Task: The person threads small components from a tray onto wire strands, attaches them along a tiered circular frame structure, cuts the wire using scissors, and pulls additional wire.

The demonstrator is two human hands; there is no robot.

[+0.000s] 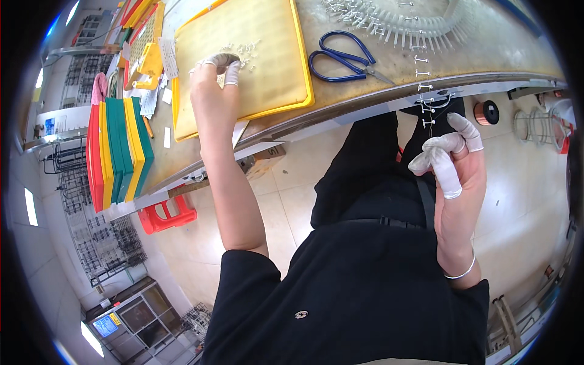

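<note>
My left hand (218, 76), with pale finger cots on its fingertips, reaches over a yellow-rimmed tray (277, 36). Its fingers are curled together beside a loose heap of tiny white pieces (246, 52); whatever they pinch is hidden. Off the table's front edge, my right hand (455, 161), also in finger cots, closes its thumb and forefinger on a thin wire (431, 131). Small white dumbbell-shaped pieces (424, 88) sit along this wire in a ladder-like row. The row runs up over the edge to a curved band of many similar pieces (420, 30) on the table.
Blue-handled scissors (340, 58) lie between the tray and the band. Red, yellow and green trays (118, 149) stand stacked at the left, near paper slips (167, 137). Below are a red stool (167, 214), a cardboard box (264, 159) and a copper-coloured wire spool (486, 113).
</note>
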